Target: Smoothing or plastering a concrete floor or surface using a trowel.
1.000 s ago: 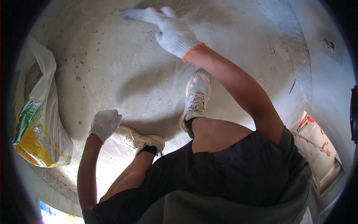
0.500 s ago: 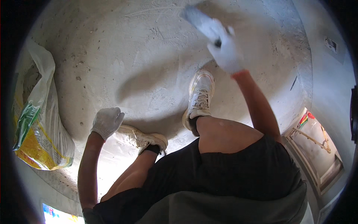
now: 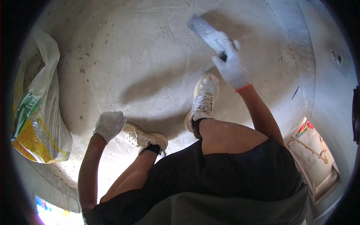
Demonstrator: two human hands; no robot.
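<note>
My right hand, in a white knit glove with a red-orange cuff, is closed round the handle of a plastering trowel. The trowel's grey, rectangular blade points to the far left, over the rough grey concrete floor; I cannot tell whether it touches the surface. My left hand wears a matching glove and hangs with its fingers curled, beside my left shoe. Nothing shows in it. My right shoe stands on the concrete just left of the trowel hand.
At the far left stands a clear plastic bag with yellow and green print. A pale wall curves along the right side. Below it, a wooden-framed opening shows something red and green. Small pits and loose crumbs mark the concrete.
My right hand and the trowel have come slightly nearer and to the right, and show less blur. My left hand stays curled in about the same place. The view has shifted a little.
</note>
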